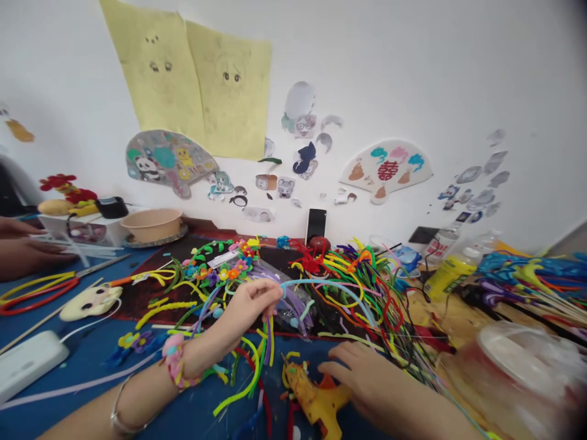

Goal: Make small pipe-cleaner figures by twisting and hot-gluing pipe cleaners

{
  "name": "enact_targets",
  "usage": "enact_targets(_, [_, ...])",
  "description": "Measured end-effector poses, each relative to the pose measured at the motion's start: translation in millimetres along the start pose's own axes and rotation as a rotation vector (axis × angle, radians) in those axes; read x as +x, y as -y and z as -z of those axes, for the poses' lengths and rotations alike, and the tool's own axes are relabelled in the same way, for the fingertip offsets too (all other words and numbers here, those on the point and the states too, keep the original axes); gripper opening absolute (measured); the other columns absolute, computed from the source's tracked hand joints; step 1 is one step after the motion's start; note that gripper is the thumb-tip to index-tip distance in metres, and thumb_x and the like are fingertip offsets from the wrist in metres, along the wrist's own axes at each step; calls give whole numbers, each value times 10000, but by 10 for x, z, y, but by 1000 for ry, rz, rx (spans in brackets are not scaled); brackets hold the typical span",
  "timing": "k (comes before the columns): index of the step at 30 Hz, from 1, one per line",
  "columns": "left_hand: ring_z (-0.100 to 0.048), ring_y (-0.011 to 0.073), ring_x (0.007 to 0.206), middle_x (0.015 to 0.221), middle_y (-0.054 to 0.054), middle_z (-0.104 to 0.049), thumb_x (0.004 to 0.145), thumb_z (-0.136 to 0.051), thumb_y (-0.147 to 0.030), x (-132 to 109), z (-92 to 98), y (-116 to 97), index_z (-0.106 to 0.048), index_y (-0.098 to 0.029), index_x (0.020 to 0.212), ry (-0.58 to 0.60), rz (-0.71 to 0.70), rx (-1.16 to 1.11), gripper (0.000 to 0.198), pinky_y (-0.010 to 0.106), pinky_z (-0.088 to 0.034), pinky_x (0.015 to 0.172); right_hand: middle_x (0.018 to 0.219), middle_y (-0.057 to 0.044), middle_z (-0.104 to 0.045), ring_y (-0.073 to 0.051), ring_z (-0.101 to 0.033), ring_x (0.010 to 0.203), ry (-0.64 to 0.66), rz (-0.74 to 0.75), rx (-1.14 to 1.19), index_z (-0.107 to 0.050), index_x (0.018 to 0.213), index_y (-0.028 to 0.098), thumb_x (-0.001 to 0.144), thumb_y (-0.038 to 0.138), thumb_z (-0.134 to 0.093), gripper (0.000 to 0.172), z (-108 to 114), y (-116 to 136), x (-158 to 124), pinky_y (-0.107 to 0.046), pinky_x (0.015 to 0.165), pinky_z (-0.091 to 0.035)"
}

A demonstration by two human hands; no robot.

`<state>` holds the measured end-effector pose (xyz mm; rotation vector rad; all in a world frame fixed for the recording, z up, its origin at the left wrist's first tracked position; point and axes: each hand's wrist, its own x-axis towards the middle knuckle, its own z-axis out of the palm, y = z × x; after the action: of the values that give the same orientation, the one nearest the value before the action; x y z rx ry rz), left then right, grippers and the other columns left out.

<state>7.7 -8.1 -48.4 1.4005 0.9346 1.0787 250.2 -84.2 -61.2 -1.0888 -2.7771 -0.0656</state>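
Observation:
My left hand (247, 308), with a bangle and a pink fabric wristband, pinches a bunch of pipe cleaners (268, 345) in purple, yellow and green. A light blue pipe cleaner (330, 290) arcs from those fingers to the right. Near the bottom of the view, my right hand (362, 376) lies open on the blue table covering, fingers apart and holding nothing. Its fingertips are next to a yellow and orange hot glue gun (316, 391). A large heap of mixed pipe cleaners (362, 299) lies behind my right hand.
Another person's hands (25, 250) rest at the left edge. Nearby are scissors (105, 273), a cream foam mask (90, 302), a white power bank (30, 360), a tan bowl (151, 223), an upright phone (316, 226), a yellow bottle (452, 275) and a blurred plastic container (518, 379).

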Motion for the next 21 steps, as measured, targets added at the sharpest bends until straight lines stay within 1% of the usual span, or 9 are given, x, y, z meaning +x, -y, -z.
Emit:
enact_targets(2, [-347, 68, 412, 433, -65, -426, 818, -578, -377, -107, 67, 223, -586, -150, 668, -55, 38, 6, 272, 200, -269, 462, 972, -38, -628, -202, -569, 879, 155, -22, 71, -558, 1103, 239, 592, -21, -465, 581, -282, 4, -58, -321, 786, -432])
enact_targets(6, [-325, 70, 416, 419, -67, -417, 822, -578, -400, -298, 149, 517, -592, -151, 699, -145, 103, 28, 278, 206, -249, 465, 994, -58, -621, -224, -550, 910, 129, -173, 199, -557, 1078, 222, 574, -2, -447, 563, -569, -7, -189, -358, 824, -386])
enact_targets(9, [-334, 77, 414, 411, -71, -416, 821, -571, -422, -386, 144, 582, -597, -153, 749, -115, 183, 4, 279, 208, -272, 475, 903, -43, -630, -203, -555, 830, 35, -228, 313, -574, 1001, 215, 633, 57, -501, 407, -564, -99, -284, -308, 742, -385])
enact_targets(11, [-349, 79, 420, 410, -69, -429, 820, -572, -426, -416, 115, 576, -606, -150, 777, -82, 203, -12, 281, 212, -294, 492, 780, -18, -612, -170, -546, 711, -2, -246, 402, -581, 921, 204, 712, 162, -557, 215, -471, -199, -284, -265, 645, -378])
enact_targets(13, [-350, 77, 418, 404, -69, -429, 816, -580, -424, -434, 80, 556, -607, -148, 778, -71, 202, -34, 280, 213, -296, 493, 730, 2, -585, -144, -529, 656, 0, -235, 509, -575, 863, 200, 766, 256, -572, 112, -336, -308, -214, -237, 598, -371])
enact_targets(15, [-352, 74, 415, 409, -68, -434, 813, -589, -417, -453, 52, 537, -600, -149, 772, -82, 203, -76, 272, 212, -295, 485, 698, 14, -557, -126, -491, 602, 13, -204, 577, -560, 789, 193, 765, 371, -619, 189, -220, -400, -97, -221, 539, -344])
enact_targets(17, [-388, 77, 431, 458, -54, -478, 803, -606, -410, -480, 31, 524, -589, -152, 766, -97, 215, -145, 261, 214, -318, 486, 741, 3, -557, -127, -494, 628, -8, -105, 655, -560, 797, 184, 717, 466, -678, 317, -189, -461, 22, -226, 570, -367])
enact_targets(19, [-472, 95, 504, 575, -17, -554, 796, -620, -399, -515, 12, 515, -580, -155, 761, -97, 231, -237, 250, 221, -368, 515, 738, 1, -548, -128, -492, 630, -90, -26, 736, -549, 785, 186, 739, 512, -653, 346, -276, -484, 103, -231, 573, -377])
enact_targets(21, [-547, 125, 643, 746, 22, -607, 805, -621, -373, -551, -11, 512, -575, -161, 783, -80, 257, -348, 219, 232, -416, 570, 716, -1, -535, -134, -501, 633, -209, 2, 784, -533, 777, 192, 839, 493, -546, 308, -443, -475, 130, -238, 570, -388])
